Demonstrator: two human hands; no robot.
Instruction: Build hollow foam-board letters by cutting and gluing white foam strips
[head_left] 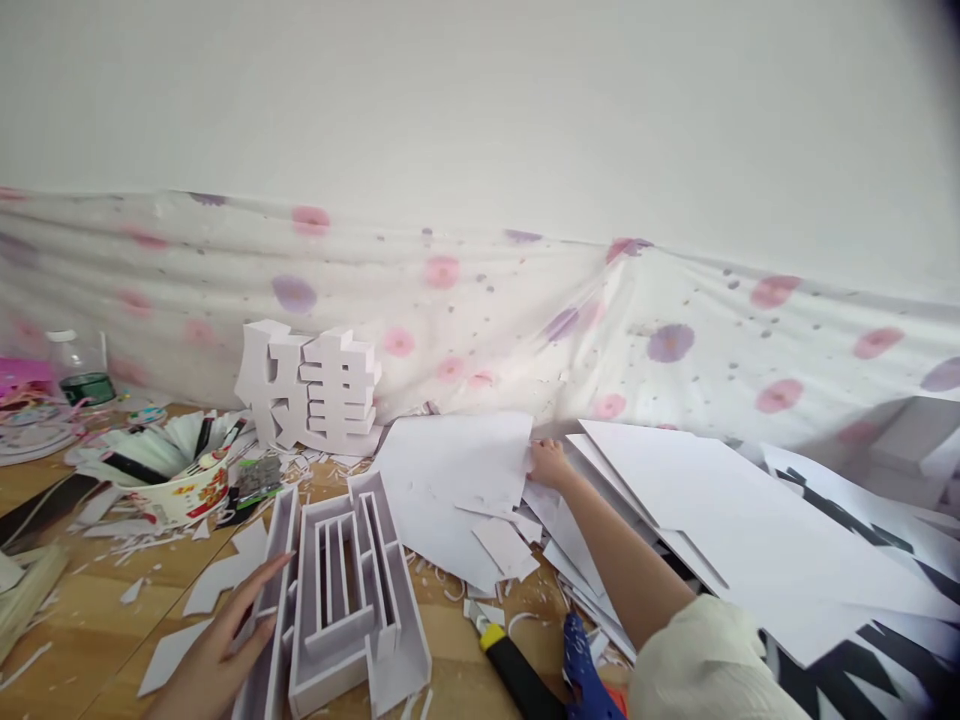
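Note:
My left hand rests with its fingers spread against the left part of a hollow white foam-board character, which lies on the table with its thin walls facing up. Farther off, my right hand is closed at the right edge of a white sheet; the fingertips are partly hidden. Small white offcuts lie on and beside that sheet. A utility knife with a black and yellow handle and a blue glue gun lie below my right forearm.
A finished white character stands by the flowered curtain. At left are a paper bowl stuffed with strips and a bottle. Large white boards and black-printed sheets are piled at right. Scraps litter the wooden table.

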